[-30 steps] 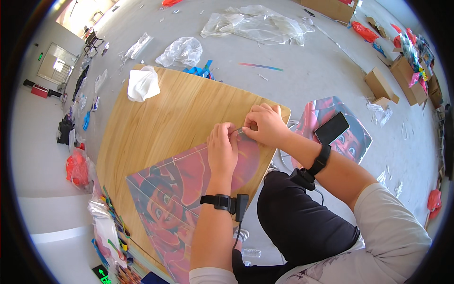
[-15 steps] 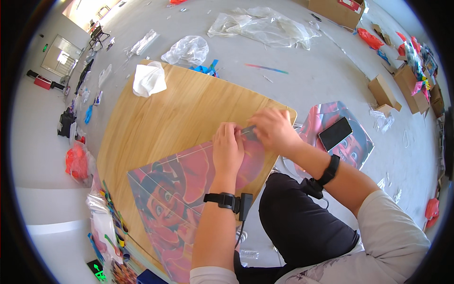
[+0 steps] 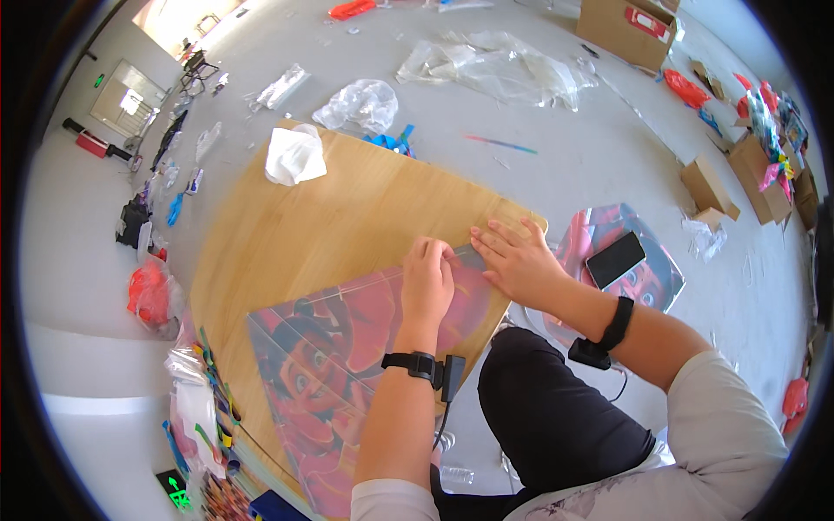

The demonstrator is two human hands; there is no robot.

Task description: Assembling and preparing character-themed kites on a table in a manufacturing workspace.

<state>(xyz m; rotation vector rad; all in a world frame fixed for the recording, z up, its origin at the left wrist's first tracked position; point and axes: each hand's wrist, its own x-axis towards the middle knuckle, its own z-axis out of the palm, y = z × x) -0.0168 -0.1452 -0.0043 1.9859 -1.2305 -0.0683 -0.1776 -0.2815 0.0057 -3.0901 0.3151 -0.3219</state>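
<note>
1. left hand (image 3: 427, 282): fingers bent at the upper edge of the printed sheet (image 3: 330, 373); can't tell if pinching.
2. right hand (image 3: 521, 265): palm down, fingers spread, near table corner.
3. cardboard box (image 3: 757, 181), far right: colourful packets (image 3: 764, 122) at its top.
4. printed sheet: on wooden table (image 3: 365, 200), red-and-dark cartoon, pale straight lines across.

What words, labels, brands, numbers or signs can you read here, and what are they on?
No words, brands or numbers are clearly readable.
Green-lit sign, lower left: an arrow shows; the mark beside it is unclear.
Small green sign, far wall: too small.
Red label on the cardboard box: too small.
Cartoon sheet: no lettering I can make out.
Phone: dark screen.
</note>
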